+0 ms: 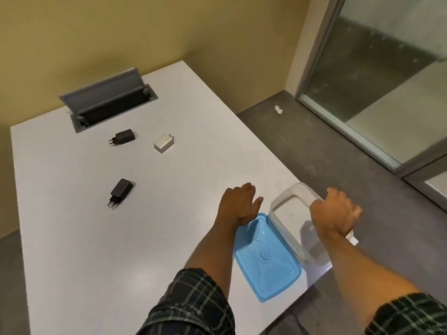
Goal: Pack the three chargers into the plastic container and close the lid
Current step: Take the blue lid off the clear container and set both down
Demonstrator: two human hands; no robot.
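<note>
At counter (169, 213) right edge, right hand (335, 211) grips clear container (287, 201) rim; left hand (238, 203) hovers open beside blue lid (266, 257).

The table (169, 189) is plain white. On it lie two black chargers (124, 136) (121, 189) and one white charger (164, 143). The lid (266, 259) is translucent blue; the container (290, 213) is clear and colourless. Both sleeves (193, 305) are dark plaid with pale green lines. The cable hatch (104, 97) is grey, the wall (145, 32) mustard yellow, and the floor (314, 146) mottled grey.
</note>
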